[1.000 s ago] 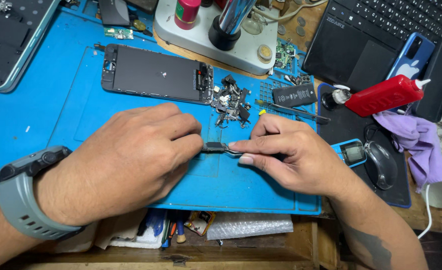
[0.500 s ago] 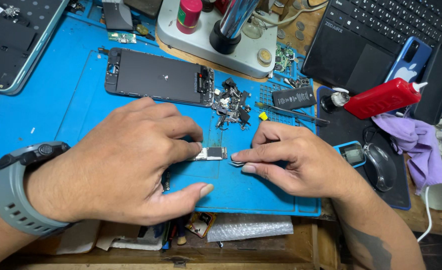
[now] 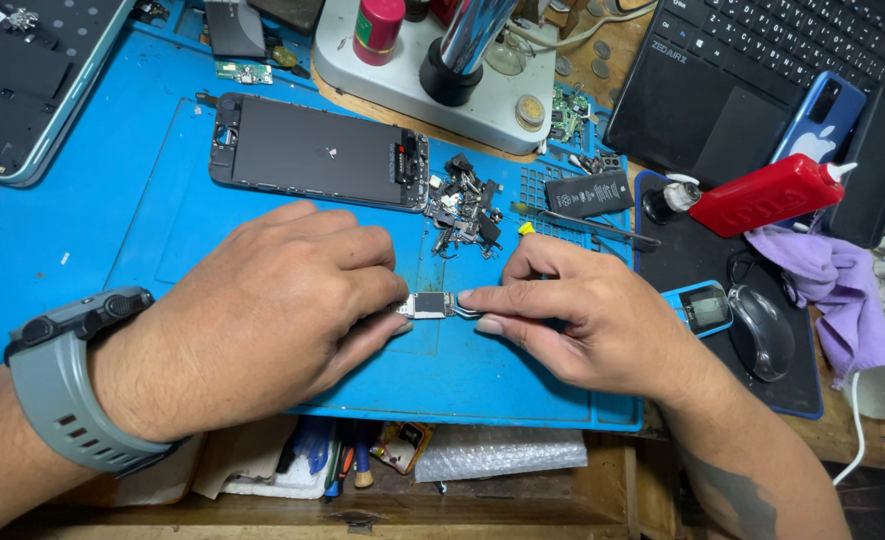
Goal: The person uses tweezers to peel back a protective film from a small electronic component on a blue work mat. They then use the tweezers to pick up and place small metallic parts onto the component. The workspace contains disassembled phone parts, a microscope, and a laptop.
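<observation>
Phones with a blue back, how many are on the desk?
1: the blue phone lies face down at the top right, leaning on the laptop, above the red bottle. More may be hidden outside the view.

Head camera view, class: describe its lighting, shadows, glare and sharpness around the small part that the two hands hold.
Head view: even light, soft shadows under the left hand and right hand; the small silver part between them is sharp; faint glare on the metal cylinder; the picture's edges bend slightly.

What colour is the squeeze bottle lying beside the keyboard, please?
The squeeze bottle is red with a white nozzle, seen in the head view.
</observation>
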